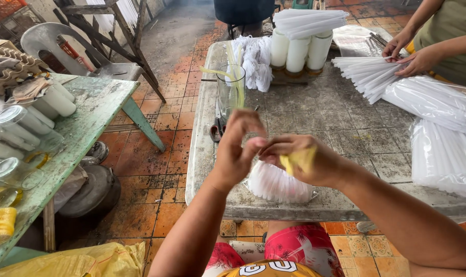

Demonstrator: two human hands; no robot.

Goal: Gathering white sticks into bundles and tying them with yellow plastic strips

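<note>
Currently, the right hand (pixel 307 163) is closed around a small yellow strip (pixel 299 159), while the left hand (pixel 239 149) pinches at its end with fingers curled, both raised over the bundle of white candles (pixel 276 183) at the grey table (pixel 315 110) edge. Risk: a slipped pinch likely drops the strip; a lowered wrist could nudge the bundle off the edge.

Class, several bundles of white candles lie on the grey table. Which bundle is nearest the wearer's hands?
The round bundle at the table's near edge, directly under the left hand and right hand; the other bundles lie farther right.
</note>
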